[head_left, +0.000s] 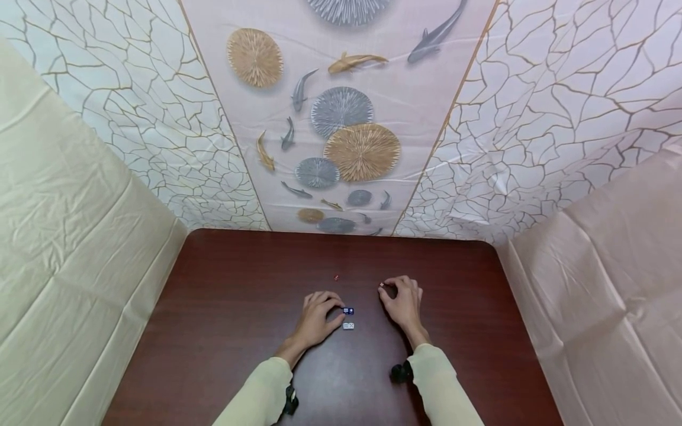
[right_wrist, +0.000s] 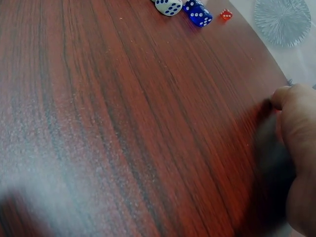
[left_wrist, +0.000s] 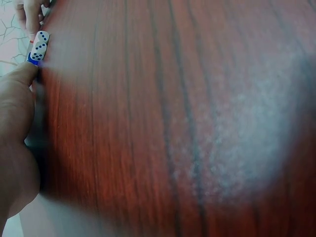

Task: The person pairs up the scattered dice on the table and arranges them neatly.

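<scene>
My left hand (head_left: pixel 315 319) is at the left end of a pair of blue dice (head_left: pixel 348 310), its thumb and index finger pinching the nearer one. In the left wrist view the thumb tip meets a blue die (left_wrist: pixel 33 59), mostly hidden behind white dice. Two white dice (head_left: pixel 348 326) sit side by side just in front of the blue pair. My right hand (head_left: pixel 405 302) pinches a small red die (head_left: pixel 381 285) between thumb and index finger, to the right of the blue pair. Another small red die (head_left: pixel 336 277) lies alone behind the blue dice.
The dice lie on a dark reddish wooden table (head_left: pixel 224 331) with rounded back corners. Behind it hangs a patterned cloth (head_left: pixel 298 136) with fish and round leaves. Plain pale cloth (head_left: pixel 80 248) encloses the left side, and similar cloth (head_left: pixel 597 272) the right.
</scene>
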{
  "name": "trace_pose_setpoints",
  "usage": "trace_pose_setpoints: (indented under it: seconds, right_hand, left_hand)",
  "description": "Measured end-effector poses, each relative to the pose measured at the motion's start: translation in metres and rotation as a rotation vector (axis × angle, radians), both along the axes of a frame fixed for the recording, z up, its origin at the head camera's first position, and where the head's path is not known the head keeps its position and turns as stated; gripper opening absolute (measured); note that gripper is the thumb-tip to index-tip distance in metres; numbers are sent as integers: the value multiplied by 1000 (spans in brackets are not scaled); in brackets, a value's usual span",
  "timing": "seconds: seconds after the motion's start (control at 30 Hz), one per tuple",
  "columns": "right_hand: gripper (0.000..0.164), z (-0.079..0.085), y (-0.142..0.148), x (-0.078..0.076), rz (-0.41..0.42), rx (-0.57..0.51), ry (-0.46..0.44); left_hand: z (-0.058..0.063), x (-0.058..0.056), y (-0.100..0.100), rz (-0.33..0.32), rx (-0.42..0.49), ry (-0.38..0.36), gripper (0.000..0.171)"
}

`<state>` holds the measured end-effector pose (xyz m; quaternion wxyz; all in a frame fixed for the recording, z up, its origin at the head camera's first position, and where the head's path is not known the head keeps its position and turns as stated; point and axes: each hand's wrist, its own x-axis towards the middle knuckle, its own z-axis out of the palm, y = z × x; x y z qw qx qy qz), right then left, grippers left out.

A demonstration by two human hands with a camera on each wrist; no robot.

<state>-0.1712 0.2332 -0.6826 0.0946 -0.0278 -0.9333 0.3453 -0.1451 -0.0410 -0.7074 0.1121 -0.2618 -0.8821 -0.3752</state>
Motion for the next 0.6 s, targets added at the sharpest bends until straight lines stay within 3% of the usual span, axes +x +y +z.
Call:
trace_pose_setpoints:
  seconds: [0.2, 0.5, 0.6]
  right_hand:
    - [25, -1, -1, -1, -4, 7, 2]
    - [24, 0, -2, 1, 1, -2, 6]
    - [24, -1, -2, 1, 2, -1, 16]
  left_hand:
    - [-2, -1, 0, 5, -12, 3, 19]
    - [-2, -2, -1, -4, -16, -65, 18]
    - [-1, -2, -1, -1, -9, -48, 19]
